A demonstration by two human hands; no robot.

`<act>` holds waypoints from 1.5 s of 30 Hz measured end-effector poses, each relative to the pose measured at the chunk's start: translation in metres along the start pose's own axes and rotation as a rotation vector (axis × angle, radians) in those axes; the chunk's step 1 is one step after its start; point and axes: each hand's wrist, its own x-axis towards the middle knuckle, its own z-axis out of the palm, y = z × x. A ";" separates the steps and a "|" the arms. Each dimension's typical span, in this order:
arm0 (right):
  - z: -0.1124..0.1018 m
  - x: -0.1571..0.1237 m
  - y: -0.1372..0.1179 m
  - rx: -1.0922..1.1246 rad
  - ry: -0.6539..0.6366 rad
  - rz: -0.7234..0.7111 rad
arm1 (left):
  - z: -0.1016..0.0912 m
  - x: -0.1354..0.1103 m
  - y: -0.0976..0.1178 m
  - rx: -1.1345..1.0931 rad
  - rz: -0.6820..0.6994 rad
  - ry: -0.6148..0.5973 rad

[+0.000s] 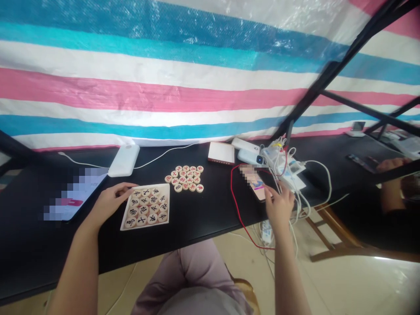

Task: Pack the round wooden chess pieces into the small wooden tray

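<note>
A shallow white box (pixel 122 226) lies on the black table, filled with round xiangqi pieces with black characters (pixel 153 209). My left hand (pixel 113 201) is closed at its upper left corner, thumb and fingers at the rim. Just beyond the box, several pieces with red characters (pixel 184 179) lie face up in close rows. My right hand (pixel 281 202) grips the lower right edge of a lit smartphone (pixel 256 183), its thumb at the screen's side; some fingers are hidden behind. A tablet-like lit screen (pixel 78 197) lies left of my left hand.
A white power bank (pixel 124 160) and a small white box (pixel 221 153) are at the back. White cables (pixel 285 162) tangle on the right, and a red cable (pixel 233 197) hangs over the table edge. A co-worker's hand (pixel 390 164) is at far right, near a wooden chair (pixel 337 236).
</note>
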 end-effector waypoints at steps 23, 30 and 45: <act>0.008 -0.005 -0.004 -0.154 -0.039 0.035 | 0.001 0.001 -0.006 -0.074 -0.021 0.012; 0.010 -0.011 0.007 -0.180 -0.092 0.044 | 0.002 0.001 -0.007 -0.068 -0.027 -0.001; 0.008 -0.013 -0.094 0.267 -0.247 -0.266 | 0.003 -0.002 -0.004 -0.116 0.019 0.021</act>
